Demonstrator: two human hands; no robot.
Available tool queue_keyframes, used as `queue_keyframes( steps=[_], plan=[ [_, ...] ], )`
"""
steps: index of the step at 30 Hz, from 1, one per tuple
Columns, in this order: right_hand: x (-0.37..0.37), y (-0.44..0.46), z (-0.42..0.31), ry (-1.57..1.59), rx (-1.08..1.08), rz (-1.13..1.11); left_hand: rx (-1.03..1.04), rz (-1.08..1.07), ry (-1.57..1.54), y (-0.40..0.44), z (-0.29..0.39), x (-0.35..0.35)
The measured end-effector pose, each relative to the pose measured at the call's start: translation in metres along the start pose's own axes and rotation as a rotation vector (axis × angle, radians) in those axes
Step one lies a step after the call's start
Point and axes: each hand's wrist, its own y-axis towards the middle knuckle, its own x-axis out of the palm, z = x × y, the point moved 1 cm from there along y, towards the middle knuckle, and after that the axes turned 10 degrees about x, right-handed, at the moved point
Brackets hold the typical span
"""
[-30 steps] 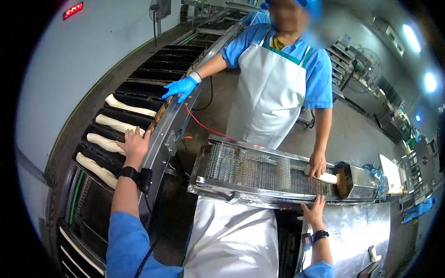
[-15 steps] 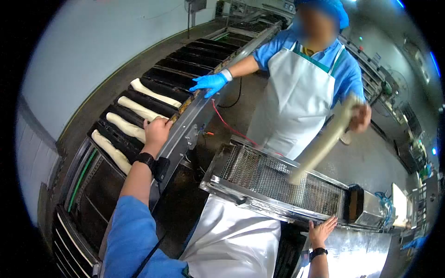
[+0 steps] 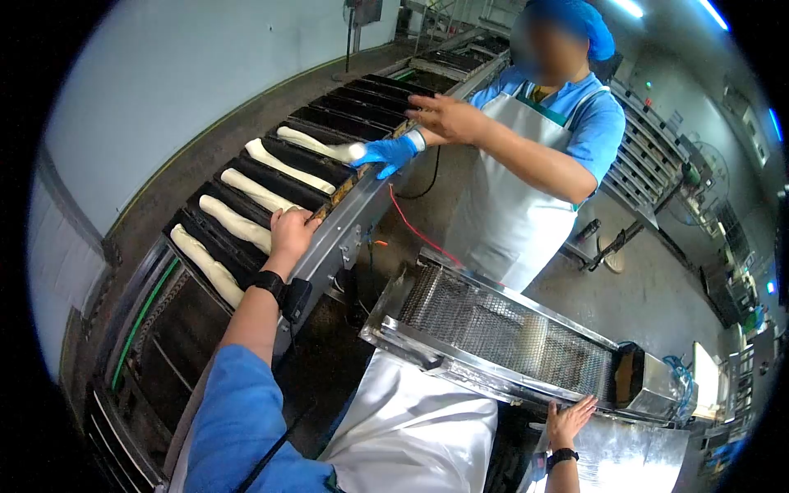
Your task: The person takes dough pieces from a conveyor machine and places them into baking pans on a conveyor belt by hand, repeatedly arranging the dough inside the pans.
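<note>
My left hand (image 3: 292,238) is at the near rim of the dark baking pans (image 3: 316,218), its fingers curled over the edge close to the ends of two dough strips. One dough strip (image 3: 259,191) runs away from my fingertips, and another strip (image 3: 234,223) lies in the slot beside it. My right hand (image 3: 569,421) lies flat, fingers extended, on the metal side of the mesh conveyor (image 3: 460,312). Across from me, a co-worker's blue-gloved hand (image 3: 388,156) is at the end of a dough strip (image 3: 316,144); their bare hand (image 3: 448,117) is raised above it.
More dark pans (image 3: 353,107) continue along the line toward the back. The co-worker in a white apron (image 3: 514,197) stands beyond the mesh conveyor. A metal box (image 3: 649,378) sits at its right end. A red cable (image 3: 403,218) hangs between the two lines.
The co-worker's bare hand has moved left from above the mesh conveyor to the pans. The dough strip it held now lies in a further slot. My hands stay nearly in place.
</note>
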Motion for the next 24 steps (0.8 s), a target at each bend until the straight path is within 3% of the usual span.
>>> queue_keyframes(
  steps=[6,10,15,18,24],
  plan=[
    [0.017,0.012,0.019,-0.002,-0.009,-0.017,0.080,0.211,-0.131,0.002,-0.009,0.006],
    [0.009,0.018,0.011,0.002,0.011,0.026,-0.072,-0.021,-0.052,-0.002,0.013,-0.016],
    [0.000,0.039,0.010,0.092,0.056,0.014,0.083,0.064,-0.060,-0.015,-0.010,-0.004],
    [-0.002,0.036,0.011,0.114,0.038,0.023,0.019,0.012,-0.078,-0.023,-0.038,0.006],
    [-0.001,0.038,0.009,0.091,0.008,0.051,-0.064,0.002,0.015,-0.049,-0.017,-0.038]
  ],
)
